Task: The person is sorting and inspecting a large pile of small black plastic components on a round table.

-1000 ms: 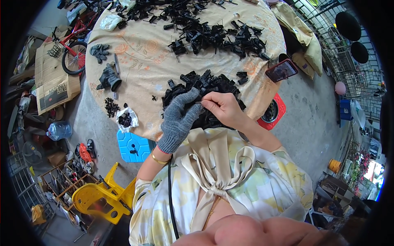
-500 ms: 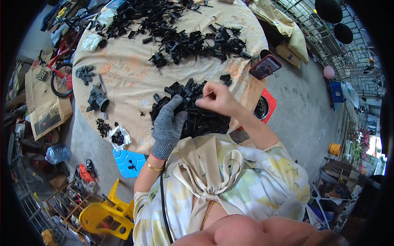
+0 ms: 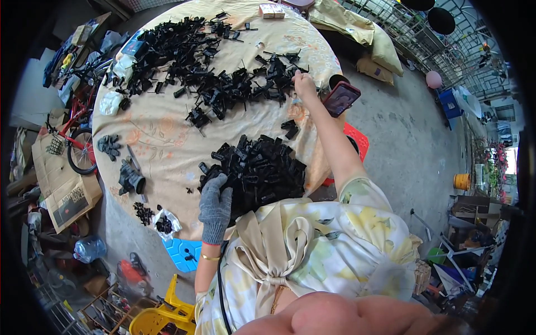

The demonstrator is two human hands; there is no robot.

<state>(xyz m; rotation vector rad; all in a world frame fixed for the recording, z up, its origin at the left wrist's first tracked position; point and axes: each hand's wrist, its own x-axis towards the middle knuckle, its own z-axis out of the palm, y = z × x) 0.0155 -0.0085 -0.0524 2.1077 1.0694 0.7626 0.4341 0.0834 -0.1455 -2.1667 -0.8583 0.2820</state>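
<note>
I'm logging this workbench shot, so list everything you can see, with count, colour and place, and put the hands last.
table: one, round, beige cloth cover, centre
near pile of plastic parts: one heap, black, table's near edge
far spread of plastic parts: many, black, across the far half
phone: one, red case, table's right edge
small box: one, tan, far edge
clear bags of small parts: two or so, near-left edge
bicycle: one, red, left of table
cardboard: flat sheets, brown, floor at left
stool: one, yellow, lower left
left hand: grey glove, resting on the near pile
right hand: bare, stretched to the far spread
</note>
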